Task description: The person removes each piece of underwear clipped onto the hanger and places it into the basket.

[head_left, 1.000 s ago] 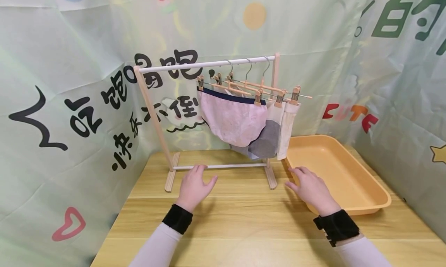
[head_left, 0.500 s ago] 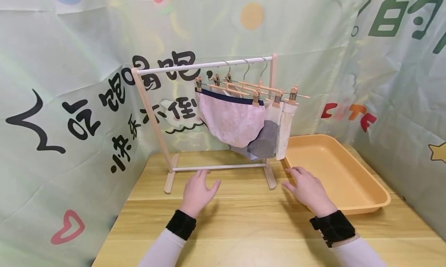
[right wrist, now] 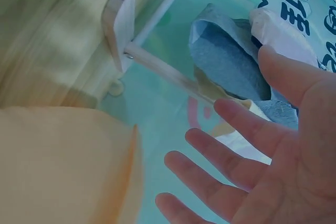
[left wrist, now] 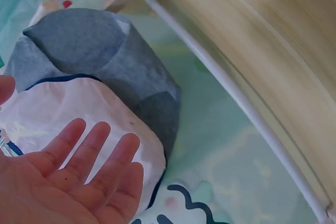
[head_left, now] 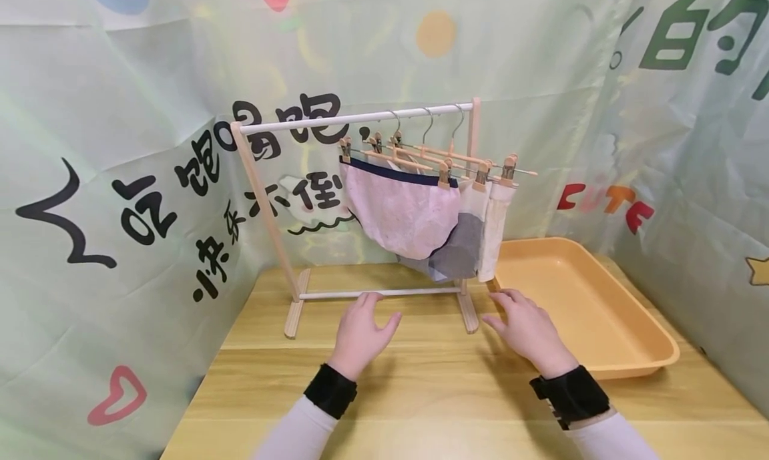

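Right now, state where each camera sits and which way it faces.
Head: worn on the head, facing forward and down at the rack and tray; left hand, right hand and sleeves show.
Left wrist: on that wrist, facing the pink garment; left fingers show, plus a bit of the right hand.
Right wrist: on that wrist, facing the rack and tray; right fingers and thumb show.
Both wrist views share the gray garment.

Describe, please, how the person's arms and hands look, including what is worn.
The person wears pale, whitish fabric sleeves and wide black, cloth-like wristbands; the right wristband shows small pale marks at its edge. The left hand and right hand are bare: no gloves or rings are visible on the fingers.
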{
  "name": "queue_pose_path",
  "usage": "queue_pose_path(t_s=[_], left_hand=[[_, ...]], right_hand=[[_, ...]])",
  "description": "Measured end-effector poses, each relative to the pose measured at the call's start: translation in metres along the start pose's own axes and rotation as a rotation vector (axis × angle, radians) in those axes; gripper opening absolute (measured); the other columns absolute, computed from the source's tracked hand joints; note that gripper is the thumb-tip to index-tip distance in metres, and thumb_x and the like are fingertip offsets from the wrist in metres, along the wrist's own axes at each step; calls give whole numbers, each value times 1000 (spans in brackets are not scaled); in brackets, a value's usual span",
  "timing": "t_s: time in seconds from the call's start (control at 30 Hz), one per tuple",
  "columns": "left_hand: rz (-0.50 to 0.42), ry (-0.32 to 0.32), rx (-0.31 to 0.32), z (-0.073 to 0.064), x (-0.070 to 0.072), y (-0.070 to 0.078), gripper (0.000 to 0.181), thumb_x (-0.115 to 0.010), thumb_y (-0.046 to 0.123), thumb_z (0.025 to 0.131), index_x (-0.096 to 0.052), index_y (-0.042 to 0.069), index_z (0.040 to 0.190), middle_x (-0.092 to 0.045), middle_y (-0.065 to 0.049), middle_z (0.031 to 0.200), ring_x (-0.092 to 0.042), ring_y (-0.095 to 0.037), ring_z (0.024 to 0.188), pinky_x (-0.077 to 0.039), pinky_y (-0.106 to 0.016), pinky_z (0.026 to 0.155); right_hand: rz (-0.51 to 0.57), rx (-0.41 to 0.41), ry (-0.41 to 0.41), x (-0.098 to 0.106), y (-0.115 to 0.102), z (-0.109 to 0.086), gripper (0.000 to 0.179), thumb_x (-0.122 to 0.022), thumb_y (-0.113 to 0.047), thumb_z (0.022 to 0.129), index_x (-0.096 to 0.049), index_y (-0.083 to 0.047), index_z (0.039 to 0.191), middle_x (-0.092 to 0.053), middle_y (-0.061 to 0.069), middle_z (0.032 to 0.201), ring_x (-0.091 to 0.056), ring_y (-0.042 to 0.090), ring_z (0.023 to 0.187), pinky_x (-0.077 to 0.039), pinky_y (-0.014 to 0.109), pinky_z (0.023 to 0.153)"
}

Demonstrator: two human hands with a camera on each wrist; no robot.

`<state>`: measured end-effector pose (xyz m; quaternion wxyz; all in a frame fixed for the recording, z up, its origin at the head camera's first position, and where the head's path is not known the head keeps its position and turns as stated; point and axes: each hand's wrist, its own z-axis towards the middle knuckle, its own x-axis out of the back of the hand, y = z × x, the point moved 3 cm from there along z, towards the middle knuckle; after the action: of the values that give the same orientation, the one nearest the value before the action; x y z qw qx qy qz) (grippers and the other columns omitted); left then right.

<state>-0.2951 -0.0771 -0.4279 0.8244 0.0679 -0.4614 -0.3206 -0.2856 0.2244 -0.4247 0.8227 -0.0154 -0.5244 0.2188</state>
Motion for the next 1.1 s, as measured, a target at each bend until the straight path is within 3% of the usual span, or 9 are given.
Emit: queue_pose_path(t_s=[0.37, 0.93, 1.1], left_hand=[[-90, 19, 15, 1, -6, 16, 48, -58, 47, 90, -61, 7, 115, -65, -10, 111, -59, -24, 101, -53, -43, 84], [-131, 80, 85, 4, -11, 16, 39, -62, 40, 89, -62, 7, 110, -66, -13, 107, -59, -27, 101, -52, -45, 84], [-130, 116, 81, 12, -9, 18, 35, -60, 38, 91, -62, 8, 109, -66, -8, 106, -59, -24, 98, -53, -42, 82]], right_hand=[[28, 27, 13, -4, -13, 11, 50, -67, -35, 86, -59, -3, 124, -59, 28, 122, -57, 45, 102, -50, 63, 78], [50, 77, 70, 1, -38, 20, 49, -69, -36, 85, -61, -3, 121, -63, 21, 115, -61, 37, 95, -53, 56, 74], [49, 79, 82, 1, -41, 22, 49, -69, -35, 85, -62, -3, 121, -64, 21, 114, -61, 38, 94, -53, 56, 73]])
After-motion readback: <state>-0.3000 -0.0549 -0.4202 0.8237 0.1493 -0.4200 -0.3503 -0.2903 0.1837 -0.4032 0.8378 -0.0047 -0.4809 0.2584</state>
